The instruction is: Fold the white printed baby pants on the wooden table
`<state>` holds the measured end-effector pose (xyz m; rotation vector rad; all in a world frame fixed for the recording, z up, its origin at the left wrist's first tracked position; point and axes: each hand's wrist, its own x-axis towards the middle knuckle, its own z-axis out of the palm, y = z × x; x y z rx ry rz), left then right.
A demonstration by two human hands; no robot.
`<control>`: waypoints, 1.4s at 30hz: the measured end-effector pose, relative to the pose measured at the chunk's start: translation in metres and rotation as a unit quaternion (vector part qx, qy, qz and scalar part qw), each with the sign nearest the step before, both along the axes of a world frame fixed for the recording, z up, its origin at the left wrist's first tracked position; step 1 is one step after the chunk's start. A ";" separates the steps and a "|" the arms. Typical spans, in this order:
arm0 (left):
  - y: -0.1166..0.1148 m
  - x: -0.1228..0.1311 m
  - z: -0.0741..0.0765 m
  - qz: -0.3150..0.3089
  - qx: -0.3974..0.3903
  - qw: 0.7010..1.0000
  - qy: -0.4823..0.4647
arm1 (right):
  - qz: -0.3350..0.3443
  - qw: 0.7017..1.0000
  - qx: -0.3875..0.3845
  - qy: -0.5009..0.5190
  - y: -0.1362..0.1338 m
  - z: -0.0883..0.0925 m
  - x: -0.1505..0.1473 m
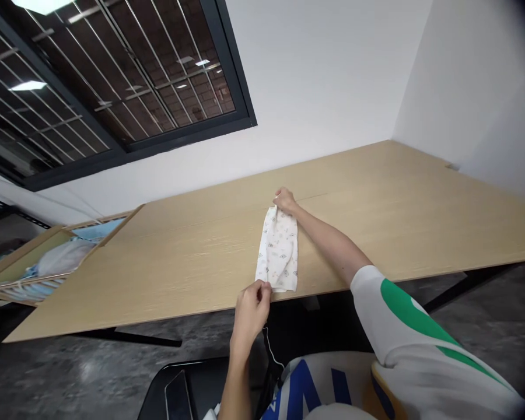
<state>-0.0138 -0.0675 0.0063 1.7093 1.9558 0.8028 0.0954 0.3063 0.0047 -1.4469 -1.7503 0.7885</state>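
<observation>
A white cloth [281, 251] with a small printed pattern lies lengthwise on the wooden table [192, 251], near its front edge. My right hand [284, 200] is closed in a pinch on the cloth's far end. At the near end, my left hand [254, 303] pinches the left corner, with its fingers curled together. Soft creases run along the middle of the cloth between the two hands.
A wooden crib [21, 261] holding blue and white bedding adjoins the table's left end. Behind the table stand a white wall [324, 76] and a barred window. A black chair [157, 388] with a phone [178, 396] on it is below the front edge.
</observation>
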 end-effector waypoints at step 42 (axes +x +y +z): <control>-0.030 0.066 -0.062 -0.005 0.128 0.924 0.361 | 0.369 0.884 0.126 -0.258 -0.060 -0.054 0.014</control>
